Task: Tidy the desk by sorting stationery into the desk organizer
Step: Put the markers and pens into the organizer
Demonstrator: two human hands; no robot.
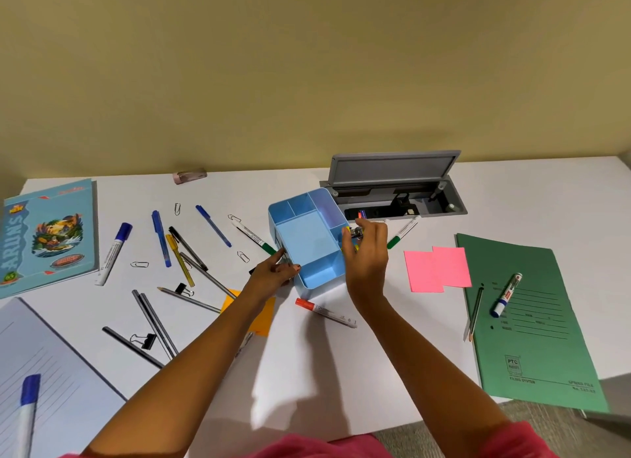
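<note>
White tabletop point(341, 362) is seen from the head view, pushed up against a plain yellow wall point(307, 64). Near the middle stands the light blue plastic desk organizer point(307, 242), just in front of a grey cable box with its lid up point(396, 191). The organizer's big middle part and its near part look bare. What sits in the small right part is hidden by the right hand.

The left hand point(273, 276) is laid on the organizer's left side with its fingers curled at the near corner, so the organizer is held in place. The right hand point(367, 252) is held over the right edge, and a small shiny metal thing point(356, 232) is pinched in its fingertips. It may be a clip, but that cannot be told.

The step looks like dropping this small thing into the small right part. It should be brought low over that part before it is let go, so that it is not bounced out. The organizer should be held firm by the left hand all the while.

Much is left to be sorted: blue pens point(160, 239), grey pencils point(153, 321), wire paper clips point(139, 264), black binder clips point(146, 340), a red-capped white marker point(324, 312) and pink sticky notes point(437, 269). Long things would best be stood in the tall back parts.
</note>
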